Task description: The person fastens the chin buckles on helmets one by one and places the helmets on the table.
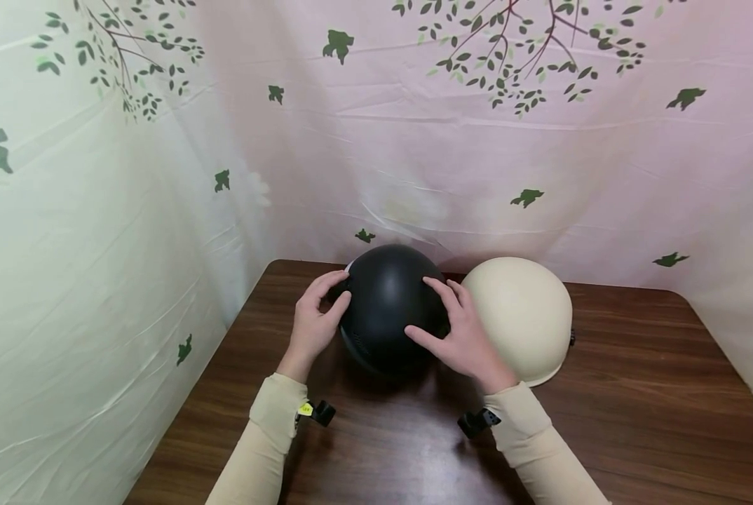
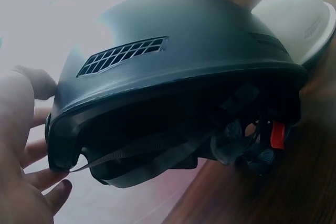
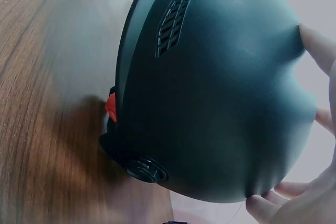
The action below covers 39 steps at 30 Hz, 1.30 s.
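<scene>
A black helmet (image 1: 389, 308) is held between both hands near the back of the table. My left hand (image 1: 316, 319) grips its left side, thumb on the shell and fingers at the lower edge in the left wrist view. Curved fingers of my right hand (image 1: 458, 333) hold the right side of the dome, tips spread on the shell. The left wrist view looks under the rim at dark straps and a red buckle piece (image 2: 277, 135). A grid vent (image 2: 123, 56) sits above the rim, and a round side fitting (image 3: 144, 169) shows in the right wrist view.
A cream helmet (image 1: 518, 315) stands dome up on the table just right of the black one, close to my right hand. The brown wooden table (image 1: 654, 393) extends to the right and toward me. A leaf-printed cloth (image 1: 376, 154) hangs behind and at the left.
</scene>
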{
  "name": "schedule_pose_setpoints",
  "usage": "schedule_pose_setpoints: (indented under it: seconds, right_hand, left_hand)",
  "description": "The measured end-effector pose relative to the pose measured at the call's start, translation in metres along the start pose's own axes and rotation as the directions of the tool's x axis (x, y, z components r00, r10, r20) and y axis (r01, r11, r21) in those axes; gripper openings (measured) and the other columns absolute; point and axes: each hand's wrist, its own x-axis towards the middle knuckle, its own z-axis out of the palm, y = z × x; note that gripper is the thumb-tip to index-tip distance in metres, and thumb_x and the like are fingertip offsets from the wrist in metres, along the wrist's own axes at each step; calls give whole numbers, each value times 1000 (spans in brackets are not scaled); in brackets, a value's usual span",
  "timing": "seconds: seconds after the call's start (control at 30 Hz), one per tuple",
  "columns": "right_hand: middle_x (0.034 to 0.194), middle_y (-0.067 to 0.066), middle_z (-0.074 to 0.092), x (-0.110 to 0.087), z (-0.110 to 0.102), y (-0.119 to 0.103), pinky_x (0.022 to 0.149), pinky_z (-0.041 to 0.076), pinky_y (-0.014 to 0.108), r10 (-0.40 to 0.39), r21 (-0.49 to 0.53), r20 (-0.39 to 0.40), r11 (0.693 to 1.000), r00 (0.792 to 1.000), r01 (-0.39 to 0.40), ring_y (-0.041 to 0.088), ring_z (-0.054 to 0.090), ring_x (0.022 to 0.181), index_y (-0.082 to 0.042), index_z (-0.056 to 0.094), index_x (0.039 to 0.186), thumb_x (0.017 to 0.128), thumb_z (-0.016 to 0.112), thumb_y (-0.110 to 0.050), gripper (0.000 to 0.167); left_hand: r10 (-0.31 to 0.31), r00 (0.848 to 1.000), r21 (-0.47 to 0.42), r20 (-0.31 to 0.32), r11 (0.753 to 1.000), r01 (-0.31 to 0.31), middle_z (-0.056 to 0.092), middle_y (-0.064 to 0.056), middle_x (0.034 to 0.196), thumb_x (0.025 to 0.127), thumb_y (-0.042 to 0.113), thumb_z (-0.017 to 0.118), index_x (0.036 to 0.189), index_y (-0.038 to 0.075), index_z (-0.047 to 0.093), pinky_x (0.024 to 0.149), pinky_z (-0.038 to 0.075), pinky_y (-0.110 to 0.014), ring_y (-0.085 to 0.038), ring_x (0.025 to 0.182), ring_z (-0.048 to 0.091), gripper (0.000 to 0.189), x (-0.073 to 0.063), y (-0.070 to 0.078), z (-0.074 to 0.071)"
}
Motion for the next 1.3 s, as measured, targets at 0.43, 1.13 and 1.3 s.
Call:
schedule_pose_setpoints:
  seconds: [0.43, 1.13, 1.3]
  right_hand:
    - [167, 13, 31, 1, -1, 4, 114, 32, 72, 18, -17, 6, 1000, 1000, -18, 39, 25, 156, -40, 37, 161, 89, 81, -54, 86]
    - [160, 15, 33, 3, -1, 8, 108, 49, 59, 34, 59, 73, 998, 997, -38, 33, 41, 140, -42, 33, 162, 88, 83, -51, 90]
    - [164, 9, 34, 4, 1, 12, 106, 51, 58, 51, 60, 112, 997, 992, -58, 30, 40, 145, -47, 28, 162, 87, 81, -59, 93]
  left_hand:
    - [-2, 987, 223, 160, 974, -34, 50, -2, 157, 95, 43, 76, 147, 32, 62, 113, 42, -62, -28, 142, 48, 55, 3, 10, -2]
    - [-89, 976, 419, 200, 908, -3, 37, -10, 166, 84, 65, 77, 159, 43, 43, 113, 28, -76, -37, 150, 31, 85, 0, 31, 4]
    - [-120, 971, 445, 206, 895, 17, 37, -11, 166, 84, 68, 76, 160, 44, 39, 112, 33, -74, -41, 147, 37, 88, 0, 29, 2]
